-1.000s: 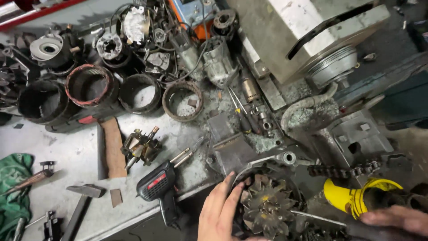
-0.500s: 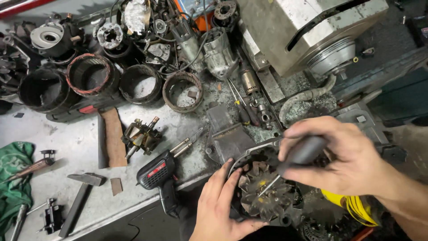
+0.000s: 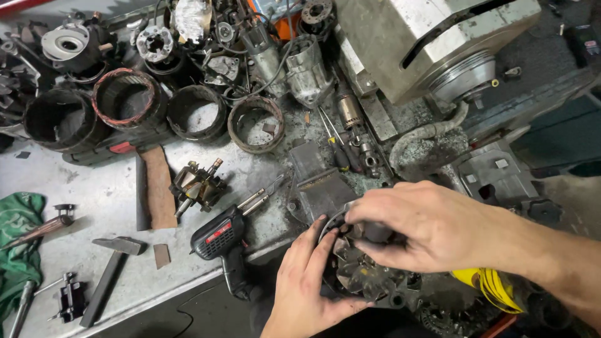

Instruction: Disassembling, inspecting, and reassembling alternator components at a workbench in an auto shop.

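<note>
Alternator (image 3: 360, 275) under both hands | left hand (image 3: 307, 281) cups rim | right hand (image 3: 426, 225) clamps dark tool handle (image 3: 375, 233)

Showing dull, grimy grey metal on the finned alternator (image 3: 366, 275) and scuffed, stained matt metal on the bench top (image 3: 94, 206). Looking glossy black plastic on the soldering gun (image 3: 219, 238), soft green cloth on the rag (image 3: 19, 244), rough brown wood on the block (image 3: 158, 188).
</note>
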